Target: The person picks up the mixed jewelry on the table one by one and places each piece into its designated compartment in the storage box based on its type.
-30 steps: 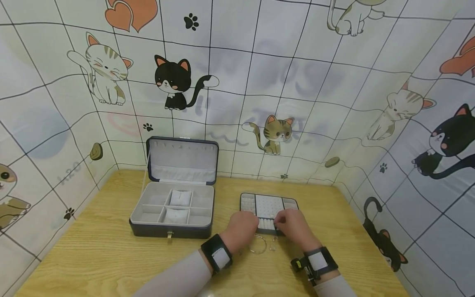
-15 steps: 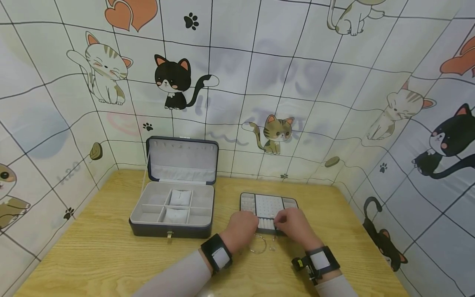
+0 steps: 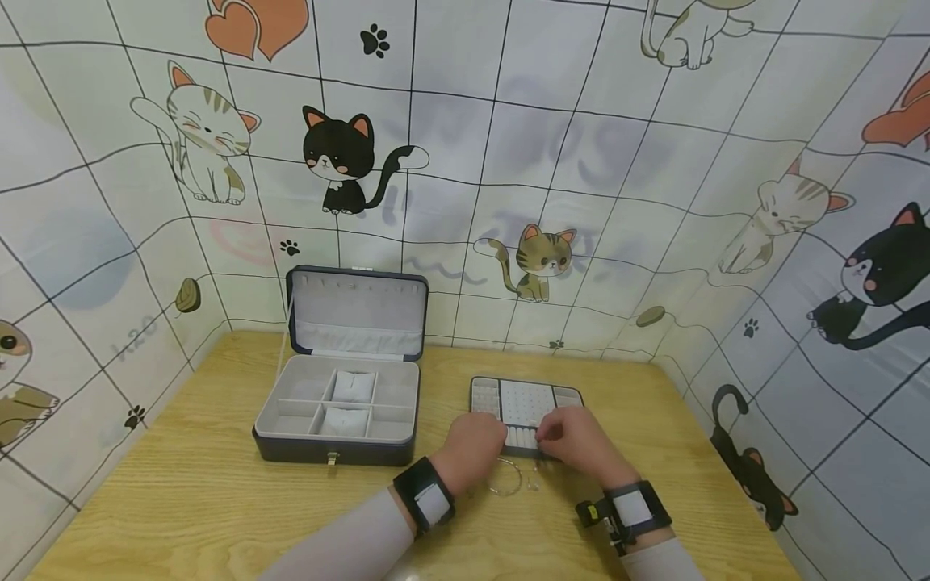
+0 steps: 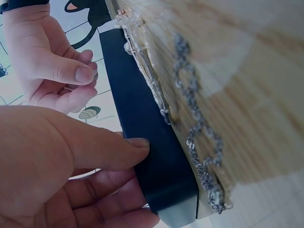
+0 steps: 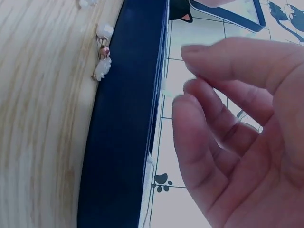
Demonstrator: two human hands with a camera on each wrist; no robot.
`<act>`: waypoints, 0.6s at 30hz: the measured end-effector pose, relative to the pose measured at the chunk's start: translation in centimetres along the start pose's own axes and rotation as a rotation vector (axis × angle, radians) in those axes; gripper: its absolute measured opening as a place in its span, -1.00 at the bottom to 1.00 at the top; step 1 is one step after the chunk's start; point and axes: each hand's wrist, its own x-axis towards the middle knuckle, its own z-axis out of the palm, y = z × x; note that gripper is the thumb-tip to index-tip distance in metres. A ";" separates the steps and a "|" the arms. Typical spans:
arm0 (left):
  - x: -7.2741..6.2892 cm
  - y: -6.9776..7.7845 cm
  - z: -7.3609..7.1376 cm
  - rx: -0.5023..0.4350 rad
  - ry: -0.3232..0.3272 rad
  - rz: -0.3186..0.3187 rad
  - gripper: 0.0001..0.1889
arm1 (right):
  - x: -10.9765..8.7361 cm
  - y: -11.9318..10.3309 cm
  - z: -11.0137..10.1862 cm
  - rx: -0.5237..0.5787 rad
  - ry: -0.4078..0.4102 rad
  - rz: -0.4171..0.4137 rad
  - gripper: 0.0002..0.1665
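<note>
My left hand (image 3: 475,450) grips the left front of a dark blue jewelry tray (image 3: 528,402) with pale compartments. In the left wrist view its thumb presses the tray's dark side wall (image 4: 137,102), with the other fingers curled over the far side. My right hand (image 3: 579,440) is at the tray's right front, by the white ring rolls (image 3: 519,437). Its thumb and fingertips curl close together in the right wrist view; nothing between them can be made out. A silvery chain (image 4: 192,102) and earrings with pale stones (image 5: 102,66) lie on the table along the tray's front.
An open dark blue jewelry box (image 3: 334,453) stands to the left, its lid (image 3: 356,315) raised at the back. Two pale cushions (image 3: 353,387) sit in its middle compartments. The wooden table (image 3: 196,500) ends at a cat-print cloth wall (image 3: 450,161).
My right wrist has shifted slightly to the right, while its fingertips stay over the tray's front. The left hand, tray and box have not visibly moved.
</note>
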 end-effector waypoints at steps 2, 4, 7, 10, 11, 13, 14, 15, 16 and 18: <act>0.0 0.0 0.0 0.001 0.002 0.001 -0.96 | 0.0 0.0 -0.1 0.016 -0.020 -0.004 -0.84; 0.0 0.0 0.1 0.005 0.006 0.001 -0.96 | 0.0 0.1 -0.2 0.028 -0.042 -0.013 -0.84; 0.0 0.0 0.1 0.016 0.016 0.000 -0.96 | -0.2 0.1 -0.2 0.036 -0.072 -0.033 -0.78; 0.0 0.0 0.1 0.020 0.027 0.000 -0.95 | -0.2 0.1 -0.1 0.035 -0.104 -0.032 -0.73; 0.0 0.0 0.1 0.022 0.028 0.000 -0.94 | -0.3 0.0 -0.1 0.037 -0.112 -0.034 -0.72; 0.0 0.0 0.0 0.021 0.027 -0.002 -0.94 | -0.3 -0.1 -0.1 0.035 -0.125 -0.042 -0.73; 0.0 0.0 0.1 0.022 0.025 -0.002 -0.94 | -0.3 -0.1 -0.1 0.030 -0.131 -0.044 -0.74; 0.0 0.0 0.1 0.023 0.021 -0.003 -0.94 | -0.2 -0.2 -0.1 0.027 -0.136 -0.051 -0.74; 0.0 0.0 0.1 0.024 0.018 -0.004 -0.94 | -0.3 -0.2 -0.1 0.030 -0.143 -0.062 -0.75; 0.1 0.0 0.1 0.028 0.013 -0.002 -0.94 | -0.3 -0.3 -0.2 0.038 -0.155 -0.082 -0.77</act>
